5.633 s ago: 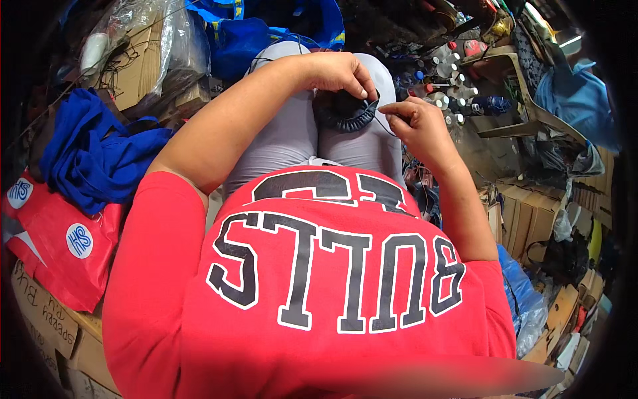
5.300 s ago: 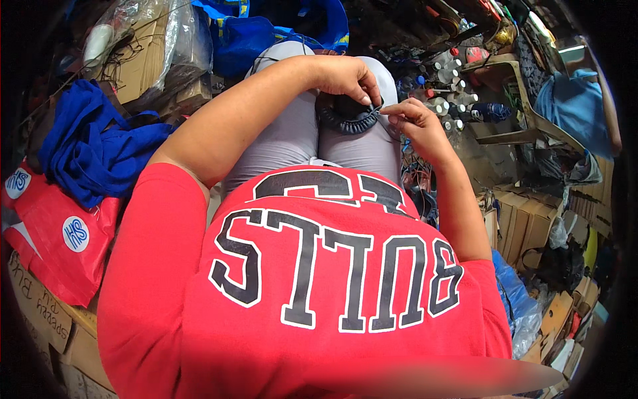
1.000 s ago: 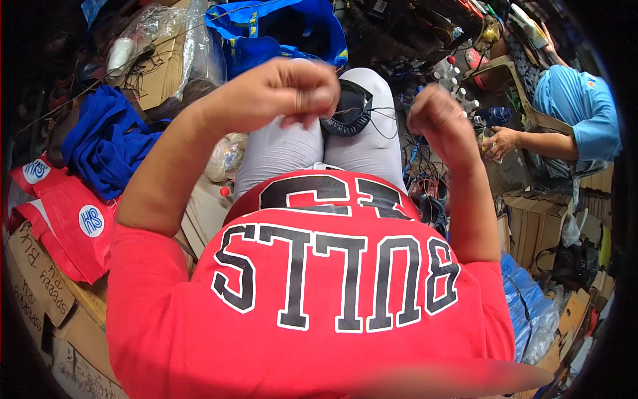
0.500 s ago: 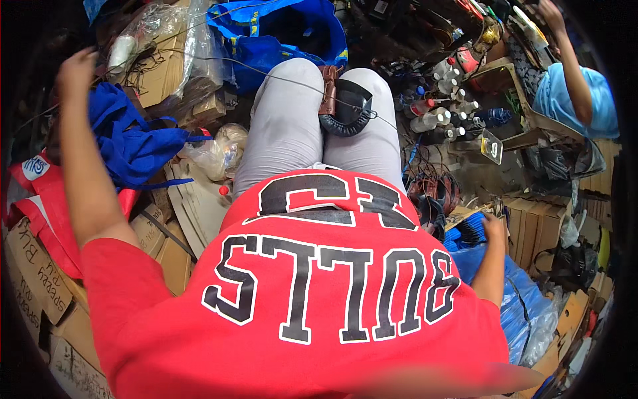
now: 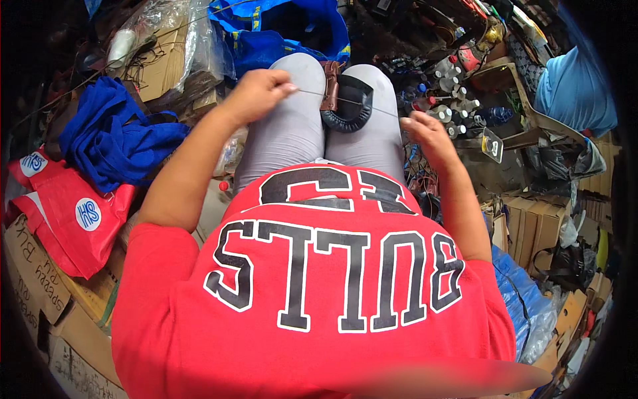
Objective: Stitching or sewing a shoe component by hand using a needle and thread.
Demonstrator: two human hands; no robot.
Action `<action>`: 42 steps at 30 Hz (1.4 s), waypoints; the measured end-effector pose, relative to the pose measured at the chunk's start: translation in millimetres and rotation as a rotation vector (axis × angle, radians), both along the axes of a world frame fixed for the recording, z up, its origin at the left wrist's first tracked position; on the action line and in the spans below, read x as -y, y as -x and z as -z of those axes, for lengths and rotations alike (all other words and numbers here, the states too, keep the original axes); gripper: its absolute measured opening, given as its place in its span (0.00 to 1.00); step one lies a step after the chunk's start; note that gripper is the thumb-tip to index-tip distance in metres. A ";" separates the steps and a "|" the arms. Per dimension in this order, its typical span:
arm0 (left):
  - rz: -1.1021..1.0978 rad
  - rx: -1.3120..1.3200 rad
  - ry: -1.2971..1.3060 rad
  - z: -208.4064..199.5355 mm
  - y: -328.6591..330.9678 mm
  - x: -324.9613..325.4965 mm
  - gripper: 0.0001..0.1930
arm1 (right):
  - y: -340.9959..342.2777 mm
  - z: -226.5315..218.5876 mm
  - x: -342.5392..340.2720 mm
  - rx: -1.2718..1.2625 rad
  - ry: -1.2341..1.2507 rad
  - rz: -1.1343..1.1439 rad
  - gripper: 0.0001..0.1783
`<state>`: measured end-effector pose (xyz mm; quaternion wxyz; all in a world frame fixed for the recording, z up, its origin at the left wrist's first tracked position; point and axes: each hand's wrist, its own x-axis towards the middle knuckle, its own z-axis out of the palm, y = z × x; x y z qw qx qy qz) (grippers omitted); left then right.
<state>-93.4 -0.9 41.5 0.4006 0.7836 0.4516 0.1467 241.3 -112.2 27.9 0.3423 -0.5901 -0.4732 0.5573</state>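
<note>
Clamped between my knees is what looks like a shoe (image 5: pixel 347 122), with a brown leather strap and a black, ridged, curved edge. A thin dark thread (image 5: pixel 383 110) runs across it, stretched between my two hands. Over the left knee, my left hand (image 5: pixel 264 94) is closed, thumb and fingers pinching the thread's left side. My right hand (image 5: pixel 427 133) is just right of the right knee, its fingers closed at the other end of the thread. Whether a needle or tool is in the fingers is too small to tell.
A blue bag (image 5: pixel 292 26) gapes open beyond my knees. Blue cloth (image 5: pixel 116 133) and a red bag (image 5: pixel 76 216) lie at the left over cardboard boxes (image 5: pixel 40 266). Several plastic bottles (image 5: pixel 458 106) stand at the right, near a person in light blue (image 5: pixel 575 93).
My left hand has come in from the far left to the left knee. My right hand has risen from beside the blue brush-like item to the right knee. The other person's arm has left view.
</note>
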 end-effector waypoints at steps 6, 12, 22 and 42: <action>-0.141 0.276 -0.169 16.5 9.5 -19.2 0.15 | -41.8 7.4 15.2 -0.009 0.189 0.238 0.20; 0.323 0.262 -0.095 -2.9 -76.4 -9.6 0.15 | -6.3 -4.9 -24.8 0.224 -0.213 -0.074 0.14; 0.449 0.010 0.265 7.0 -110.9 -31.1 0.12 | 13.8 -11.3 -50.6 0.312 -0.307 -0.263 0.08; 0.472 0.226 0.648 25.7 -99.5 -26.0 0.18 | 43.1 -4.9 -8.2 0.461 -0.580 -0.121 0.10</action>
